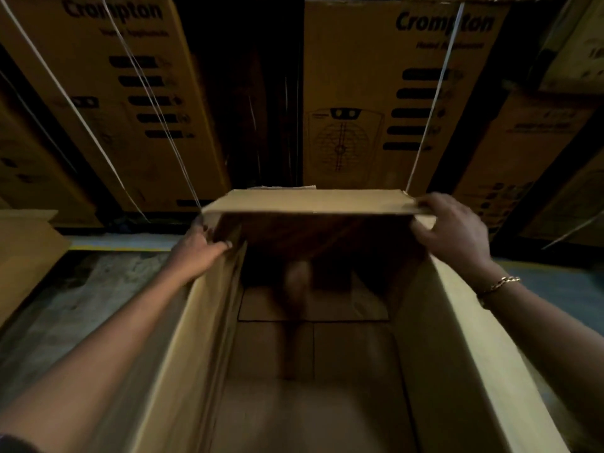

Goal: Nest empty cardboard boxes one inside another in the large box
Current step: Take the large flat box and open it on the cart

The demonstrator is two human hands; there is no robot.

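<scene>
Large box point(457, 338): stands open on the floor point(98, 289) right below the camera, long axis running away. Both side walls upright. Its bottom shows only flap seams and a dark blurred shape; no smaller box visibly nested yet.

Cardboard panel point(310, 204): lies roughly level across the far end of the opening. Cannot tell whether it is the far flap or a smaller box going in.

Left hand point(202, 246): clasps the left wall's rim at the far corner, just under the panel's left end. Thumb lies on the inner face; fingers curl out of sight behind.

Right hand point(451, 227): pinches the panel's right end, fingers spread on top, thumb underneath. Bracelet point(498, 284) on that wrist.

Doing it well, as I judge:
- keep both ends level so nothing jams slantwise against the walls
- hold near the corners, where board is stiffest
- steady the left wall so the mouth stays square
- clear the far end fully before lowering anything in

Writing: stacked cartons point(392, 93) behind read "Crompton" in bold black. A smaller line beneath is too blurred to read. A fan outline is drawn on the nearer carton. White straps point(434, 103) bind them.
</scene>
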